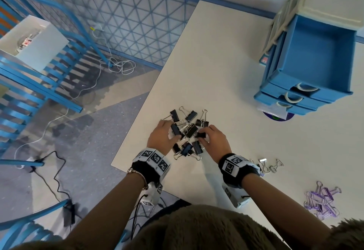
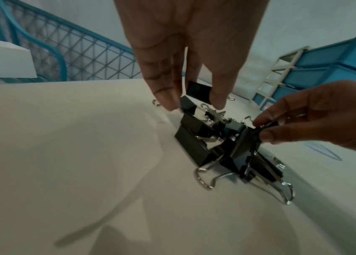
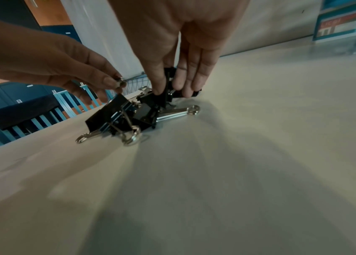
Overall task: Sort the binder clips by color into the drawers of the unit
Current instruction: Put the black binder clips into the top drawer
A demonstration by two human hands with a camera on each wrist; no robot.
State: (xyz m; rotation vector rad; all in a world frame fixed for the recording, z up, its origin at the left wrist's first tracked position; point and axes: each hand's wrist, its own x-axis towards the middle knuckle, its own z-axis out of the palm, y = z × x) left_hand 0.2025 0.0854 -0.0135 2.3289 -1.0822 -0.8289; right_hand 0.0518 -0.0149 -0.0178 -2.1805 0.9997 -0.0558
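A pile of black binder clips lies near the table's left edge. My left hand is at the pile's left side and pinches one black clip between thumb and fingers, just above the others. On the pile's right side, my right hand pinches another black clip between thumb and fingertips. The blue drawer unit stands at the far right with its top drawer pulled open; nothing shows inside it.
A few silver clips lie just right of my right wrist. A heap of purple clips sits near the table's front right. The table's left edge runs close beside the black pile, with blue chairs and cables on the floor beyond.
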